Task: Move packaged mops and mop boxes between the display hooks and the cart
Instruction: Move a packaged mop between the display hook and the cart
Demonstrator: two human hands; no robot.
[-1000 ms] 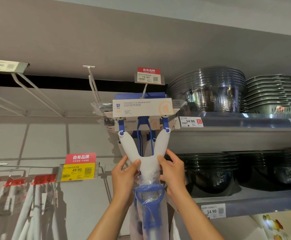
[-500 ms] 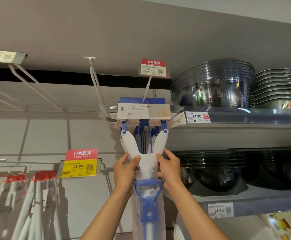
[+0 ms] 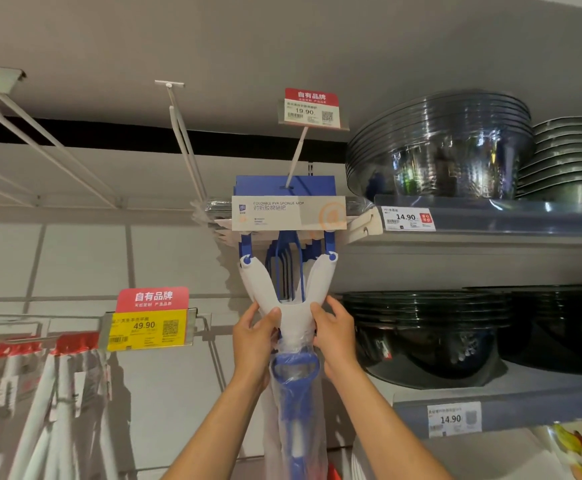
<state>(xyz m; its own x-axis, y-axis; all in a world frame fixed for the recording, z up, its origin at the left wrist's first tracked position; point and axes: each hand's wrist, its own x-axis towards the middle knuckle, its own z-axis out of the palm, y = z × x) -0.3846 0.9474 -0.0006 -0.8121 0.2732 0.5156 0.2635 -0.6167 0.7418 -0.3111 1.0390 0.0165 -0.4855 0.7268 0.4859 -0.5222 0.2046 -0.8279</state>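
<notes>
1. Both hands are up at the mop (image 3: 287,299), clamped on the neck of its white forked yoke, right where the 2 arms meet.
2. The left hand (image 3: 253,337) has its thumb across the front of the yoke and its fingers (image 3: 248,315) curled around the left side, gripping it.
3. The right hand (image 3: 334,329) mirrors that: fingers wrapped on the right side of the yoke, gripping too.
4. Straight above the fingers, the mop's white label card (image 3: 288,213) and blue backing sit at the display hook (image 3: 296,154), with more of the same mops packed close behind.
5. Below the fingers, the blue handle (image 3: 294,372) runs down between the forearms inside a clear plastic sleeve.
6. Further above the fingers, a red-topped price tag (image 3: 311,108) reads 19.90.
7. Right of the fingers, stacks of dark bowls (image 3: 438,147) fill 2 shelves, with 14.90 tags on the shelf edges.
8. Left of the fingers, a yellow tag (image 3: 147,329) shows 49.90, and white-handled goods (image 3: 40,410) hang below it.
9. Up and left of the fingers, a bare white hook (image 3: 182,140) sticks out from the wall.
</notes>
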